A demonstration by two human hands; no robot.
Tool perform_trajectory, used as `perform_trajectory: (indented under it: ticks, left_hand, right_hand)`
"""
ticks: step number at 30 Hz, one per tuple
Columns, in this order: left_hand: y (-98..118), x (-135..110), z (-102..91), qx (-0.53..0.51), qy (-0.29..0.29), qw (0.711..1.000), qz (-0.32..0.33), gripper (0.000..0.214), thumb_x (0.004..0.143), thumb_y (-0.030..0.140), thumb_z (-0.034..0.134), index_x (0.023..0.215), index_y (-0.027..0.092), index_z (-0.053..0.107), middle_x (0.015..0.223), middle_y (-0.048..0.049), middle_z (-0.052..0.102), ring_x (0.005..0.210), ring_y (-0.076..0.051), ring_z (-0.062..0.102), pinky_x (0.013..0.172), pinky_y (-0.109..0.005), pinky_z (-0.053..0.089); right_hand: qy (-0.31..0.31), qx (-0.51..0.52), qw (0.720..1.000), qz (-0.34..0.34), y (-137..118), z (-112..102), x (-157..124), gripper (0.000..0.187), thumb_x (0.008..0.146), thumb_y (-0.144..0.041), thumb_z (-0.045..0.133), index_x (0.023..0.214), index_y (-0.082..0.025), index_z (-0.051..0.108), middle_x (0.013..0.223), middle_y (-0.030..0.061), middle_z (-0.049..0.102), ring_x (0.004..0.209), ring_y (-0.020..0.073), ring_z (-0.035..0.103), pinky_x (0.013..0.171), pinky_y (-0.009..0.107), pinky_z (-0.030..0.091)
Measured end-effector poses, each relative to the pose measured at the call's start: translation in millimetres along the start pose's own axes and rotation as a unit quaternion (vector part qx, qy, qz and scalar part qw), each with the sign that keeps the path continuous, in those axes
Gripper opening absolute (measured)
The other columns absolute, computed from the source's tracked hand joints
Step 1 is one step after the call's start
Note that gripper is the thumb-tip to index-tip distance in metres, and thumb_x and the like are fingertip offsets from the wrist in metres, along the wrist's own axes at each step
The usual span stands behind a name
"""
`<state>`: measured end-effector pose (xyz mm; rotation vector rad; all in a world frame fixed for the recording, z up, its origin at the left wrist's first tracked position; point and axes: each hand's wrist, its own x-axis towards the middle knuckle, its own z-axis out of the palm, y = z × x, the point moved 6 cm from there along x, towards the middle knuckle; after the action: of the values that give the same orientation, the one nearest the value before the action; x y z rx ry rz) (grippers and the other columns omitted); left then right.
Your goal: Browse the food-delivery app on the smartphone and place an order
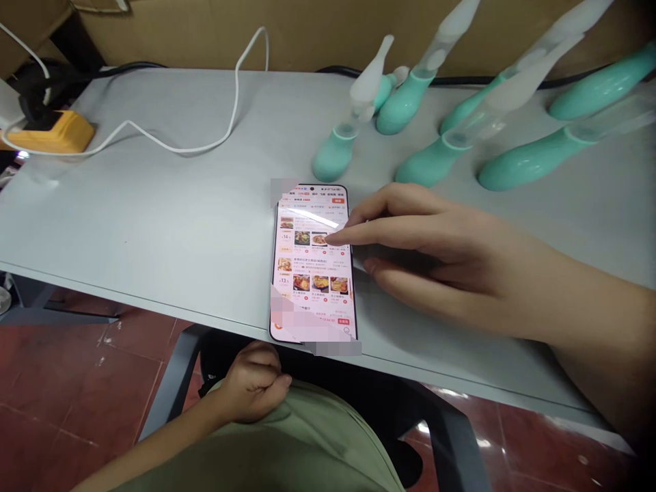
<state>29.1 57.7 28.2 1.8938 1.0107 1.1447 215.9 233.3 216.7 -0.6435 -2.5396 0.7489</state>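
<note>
A smartphone [315, 263] lies face up near the front edge of the table, its lit screen showing rows of food pictures and prices. My right hand [435, 256] reaches in from the right with fingers stretched out, holding nothing. Its index fingertip is over the right part of the screen and appears to touch it; the thumb is beside the phone's right edge. My left hand [259, 383] rests in a closed fist on my lap, below the table edge, with nothing visible in it. Parts of the screen are blurred out by blocks.
Several teal, bulb-shaped devices [333, 156] with clear tubes and whitish tips stand or lean at the back right. A white cable [177, 149] curves across the table from a yellow power adapter [72, 133] at the left. Brown cardboard [179, 34] stands behind the grey table [128, 205].
</note>
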Motion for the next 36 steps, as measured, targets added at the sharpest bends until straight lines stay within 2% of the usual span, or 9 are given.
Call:
perform_trajectory:
  ticks: [3, 8, 12, 19, 25, 30, 36]
  left_hand:
    - [0.0, 0.3, -0.7, 0.005, 0.005, 1.0, -0.002, 0.035, 0.096, 0.011, 0.064, 0.063, 0.018, 0.057, 0.064, -0.0007, 0.059, 0.059, -0.012, 0.06, 0.059, -0.028, 0.045]
    - [0.8, 1.2, -1.4, 0.02, 0.015, 1.0, -0.01, 0.027, 0.094, 0.013, 0.067, 0.068, 0.018, 0.062, 0.066, -0.0021, 0.065, 0.059, -0.013, 0.063, 0.06, -0.027, 0.049]
    - [2.5, 3.1, -2.0, 0.029, 0.021, 0.999, -0.021, 0.016, 0.093, 0.014, 0.068, 0.077, 0.017, 0.069, 0.069, -0.0038, 0.07, 0.061, -0.014, 0.067, 0.061, -0.026, 0.052]
    - [4.6, 5.1, -3.5, 0.032, 0.027, 0.999, -0.031, 0.011, 0.091, 0.013, 0.069, 0.082, 0.017, 0.074, 0.072, -0.005, 0.072, 0.063, -0.015, 0.069, 0.063, -0.025, 0.054]
    - [4.3, 4.8, -4.1, 0.031, 0.028, 0.999, -0.03, 0.009, 0.091, 0.014, 0.07, 0.084, 0.017, 0.075, 0.074, -0.0055, 0.073, 0.065, -0.015, 0.07, 0.064, -0.024, 0.055]
    - [2.7, 3.4, -2.6, 0.029, 0.024, 0.999, -0.034, 0.01, 0.092, 0.014, 0.069, 0.084, 0.017, 0.075, 0.075, -0.0057, 0.073, 0.065, -0.015, 0.07, 0.064, -0.024, 0.055]
    - [3.2, 4.2, -2.4, 0.036, 0.022, 0.999, -0.035, 0.011, 0.092, 0.015, 0.069, 0.083, 0.017, 0.076, 0.074, -0.0057, 0.074, 0.064, -0.015, 0.07, 0.063, -0.025, 0.056]
  right_hand:
    - [0.0, 0.004, 1.0, -0.002, -2.0, 0.1, 1.7, 0.046, 0.096, -0.016, 0.056, 0.136, -0.034, 0.069, 0.121, 0.0094, 0.066, 0.107, 0.0259, 0.066, 0.078, 0.045, 0.06]
    - [-0.004, 0.011, 1.0, 0.002, -1.2, 0.6, 1.6, 0.055, 0.093, -0.015, 0.06, 0.139, -0.044, 0.067, 0.121, 0.0066, 0.068, 0.107, 0.0281, 0.067, 0.078, 0.046, 0.06]
    - [0.004, 0.01, 1.0, 0.003, 0.3, -0.1, 1.4, 0.057, 0.091, -0.016, 0.061, 0.139, -0.046, 0.067, 0.122, 0.0057, 0.068, 0.108, 0.0285, 0.068, 0.081, 0.047, 0.061]
    - [-0.016, 0.005, 1.0, -0.003, -6.0, 0.1, 2.7, 0.045, 0.089, -0.017, 0.064, 0.126, -0.042, 0.075, 0.117, 0.0061, 0.069, 0.11, 0.0299, 0.067, 0.093, 0.052, 0.061]
    - [-0.02, -0.012, 0.999, -0.024, -10.9, 2.0, 1.5, 0.033, 0.088, -0.017, 0.062, 0.107, -0.034, 0.082, 0.119, 0.0094, 0.066, 0.1, 0.0292, 0.066, 0.093, 0.056, 0.059]
    - [-0.029, -0.042, 0.998, -0.041, -15.6, 6.8, 1.8, 0.042, 0.091, -0.016, 0.058, 0.121, -0.035, 0.081, 0.123, 0.0118, 0.064, 0.105, 0.0289, 0.062, 0.091, 0.055, 0.06]
    - [-0.043, -0.045, 0.998, -0.032, -15.6, 8.1, 2.8, 0.044, 0.09, -0.017, 0.058, 0.123, -0.036, 0.08, 0.126, 0.0119, 0.063, 0.119, 0.0336, 0.06, 0.097, 0.059, 0.06]
